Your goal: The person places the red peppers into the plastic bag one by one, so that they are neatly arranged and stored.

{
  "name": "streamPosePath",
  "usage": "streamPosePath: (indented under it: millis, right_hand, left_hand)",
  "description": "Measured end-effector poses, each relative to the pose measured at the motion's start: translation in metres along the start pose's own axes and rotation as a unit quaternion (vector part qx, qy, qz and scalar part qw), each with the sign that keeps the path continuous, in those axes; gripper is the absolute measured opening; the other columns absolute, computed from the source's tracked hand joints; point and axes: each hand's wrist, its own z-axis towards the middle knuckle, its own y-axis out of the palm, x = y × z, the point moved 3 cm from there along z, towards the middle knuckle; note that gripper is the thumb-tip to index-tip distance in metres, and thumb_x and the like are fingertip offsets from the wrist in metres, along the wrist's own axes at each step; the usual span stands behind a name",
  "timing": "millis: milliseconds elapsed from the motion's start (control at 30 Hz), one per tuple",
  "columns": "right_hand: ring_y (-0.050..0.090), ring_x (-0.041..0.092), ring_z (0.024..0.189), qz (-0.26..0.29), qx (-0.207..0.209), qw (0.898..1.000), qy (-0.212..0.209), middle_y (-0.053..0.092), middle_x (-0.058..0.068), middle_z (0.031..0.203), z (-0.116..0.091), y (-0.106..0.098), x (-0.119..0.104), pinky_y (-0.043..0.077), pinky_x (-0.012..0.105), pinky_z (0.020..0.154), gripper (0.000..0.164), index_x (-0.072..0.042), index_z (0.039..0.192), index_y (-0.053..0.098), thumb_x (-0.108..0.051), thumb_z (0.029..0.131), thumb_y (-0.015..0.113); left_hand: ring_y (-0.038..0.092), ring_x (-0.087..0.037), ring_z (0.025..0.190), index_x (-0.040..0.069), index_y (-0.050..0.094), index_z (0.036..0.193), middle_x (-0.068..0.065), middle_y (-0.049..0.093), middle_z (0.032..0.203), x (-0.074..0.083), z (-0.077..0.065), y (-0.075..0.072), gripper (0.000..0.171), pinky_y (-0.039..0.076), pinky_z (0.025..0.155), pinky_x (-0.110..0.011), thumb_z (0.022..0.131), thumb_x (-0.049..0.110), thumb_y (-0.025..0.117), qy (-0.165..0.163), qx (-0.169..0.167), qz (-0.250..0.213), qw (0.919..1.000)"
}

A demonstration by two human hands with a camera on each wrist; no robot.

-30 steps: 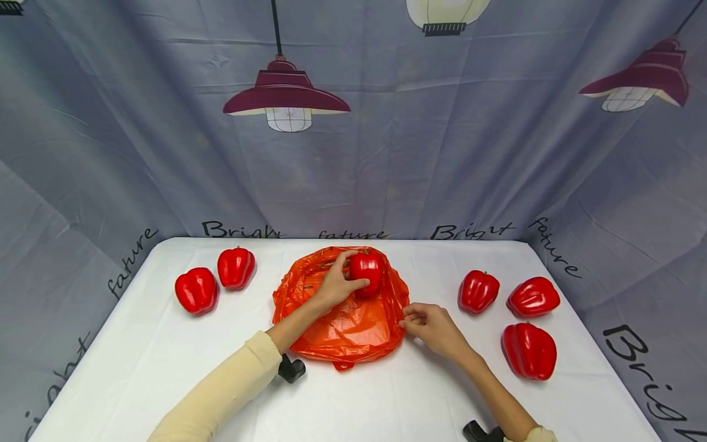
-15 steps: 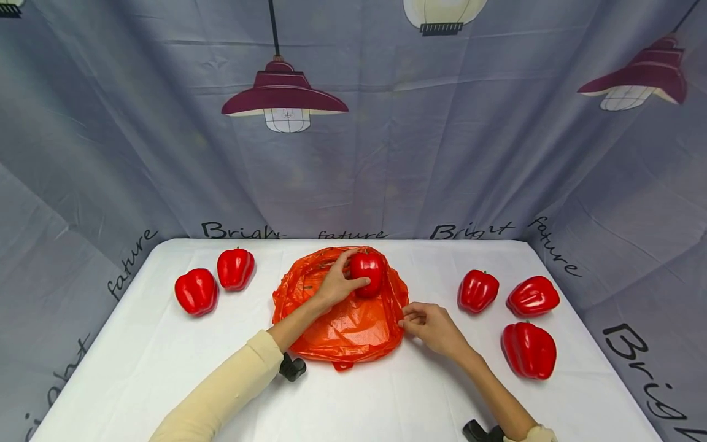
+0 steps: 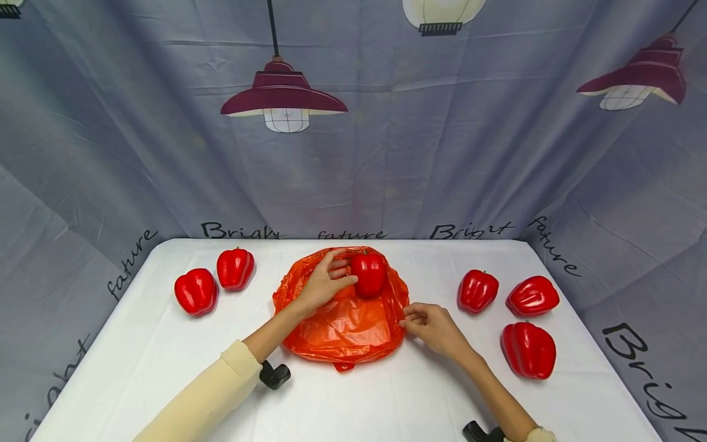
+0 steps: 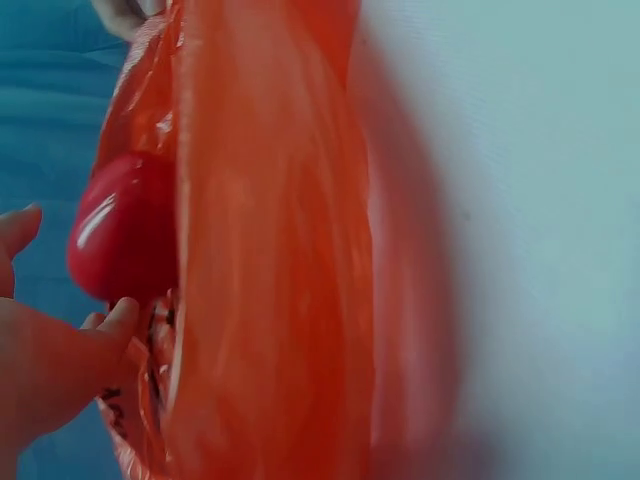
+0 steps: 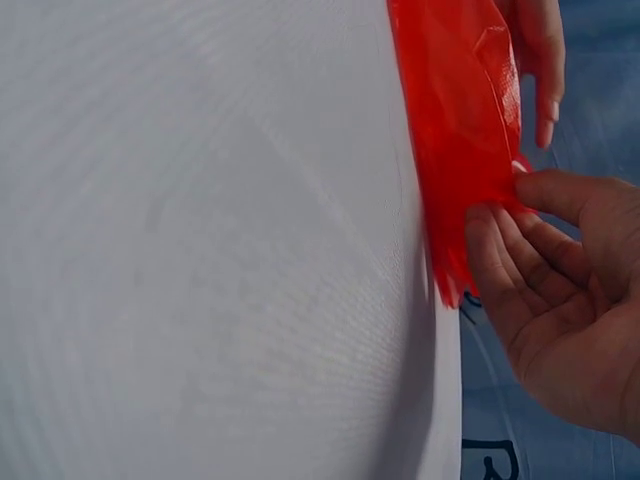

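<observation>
An orange-red plastic bag (image 3: 348,331) lies spread with its mouth open in the middle of the table. One red bell pepper (image 3: 370,276) stands inside it, toward the far right of the opening. Just left of that pepper is my left hand (image 3: 320,288), its fingers loosely extended and holding nothing; in the left wrist view a small gap shows between the thumb and the pepper (image 4: 128,225). My right hand (image 3: 436,331) pinches the bag's right rim between thumb and fingers, as the right wrist view of the bag (image 5: 460,110) confirms. The bag's far-left inside is partly hidden by my left hand.
Two red bell peppers, one nearer (image 3: 196,292) and one farther (image 3: 235,269), lie on the left of the white table (image 3: 138,368). Three more are on the right: one (image 3: 477,291), another (image 3: 533,296), and the nearest (image 3: 528,350). A printed curtain (image 3: 359,153) stands behind.
My left hand has let go of the bell pepper inside the bag and drawn back to the left. The right hand keeps its hold on the rim.
</observation>
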Motion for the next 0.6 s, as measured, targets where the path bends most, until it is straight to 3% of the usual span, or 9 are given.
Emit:
streamPosePath:
  millis: [333, 600]
  right_hand:
    - [0.067, 0.019, 0.078, 0.002, 0.004, 1.0, 0.003, 0.07, 0.005, 0.087, -0.001, -0.001, 0.001, 0.056, 0.023, 0.069, 0.021, 0.005, 0.106, 0.069, -0.007, 0.089, 0.075]
    - [0.067, 0.019, 0.079, 0.008, 0.001, 1.0, 0.0, 0.07, 0.005, 0.087, 0.0, 0.0, 0.0, 0.057, 0.023, 0.07, 0.02, 0.005, 0.106, 0.069, -0.007, 0.09, 0.074]
  left_hand:
    - [0.045, -0.042, 0.132, 0.006, 0.033, 0.153, -0.026, 0.041, 0.147, 0.009, -0.027, -0.033, 0.071, 0.046, 0.102, -0.047, 0.093, 0.012, 0.072, -0.002, 0.004, 0.004, 1.0]
    - [0.046, -0.039, 0.133, 0.009, 0.036, 0.15, -0.024, 0.043, 0.148, 0.014, -0.049, -0.075, 0.067, 0.046, 0.102, -0.044, 0.094, 0.015, 0.071, -0.008, 0.044, 0.008, 0.999]
